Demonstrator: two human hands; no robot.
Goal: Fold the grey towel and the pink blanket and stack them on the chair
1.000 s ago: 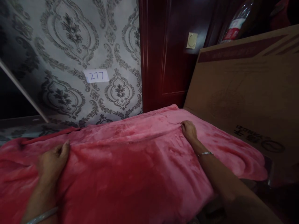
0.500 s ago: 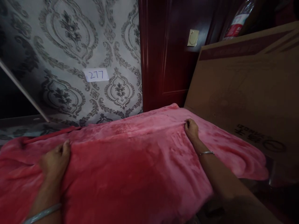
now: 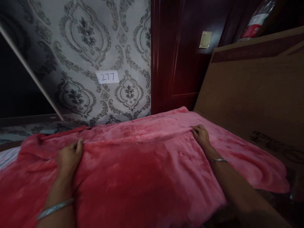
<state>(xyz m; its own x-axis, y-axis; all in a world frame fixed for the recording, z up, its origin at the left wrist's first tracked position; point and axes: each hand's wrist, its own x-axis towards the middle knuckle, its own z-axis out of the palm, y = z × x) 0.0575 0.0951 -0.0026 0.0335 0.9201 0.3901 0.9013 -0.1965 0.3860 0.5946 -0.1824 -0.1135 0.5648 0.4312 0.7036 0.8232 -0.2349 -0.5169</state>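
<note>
- Plush red-pink blanket (image 3: 128,180) lay spread in front of the patterned wallpaper (image 3: 129,57).
- Left hand (image 3: 69,156) gripped the upper layer's edge, thumb pointing away.
- Right hand (image 3: 200,135) pinched that edge farther along, forearm (image 3: 231,179) slanting in.

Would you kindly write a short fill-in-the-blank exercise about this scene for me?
Of the left hand and right hand holding the blanket, the ____ one is nearer the box.
The paper on the wall shows the number ____.
The label on the bottle is white and ____.
Missing words: right; 277; red.
</note>
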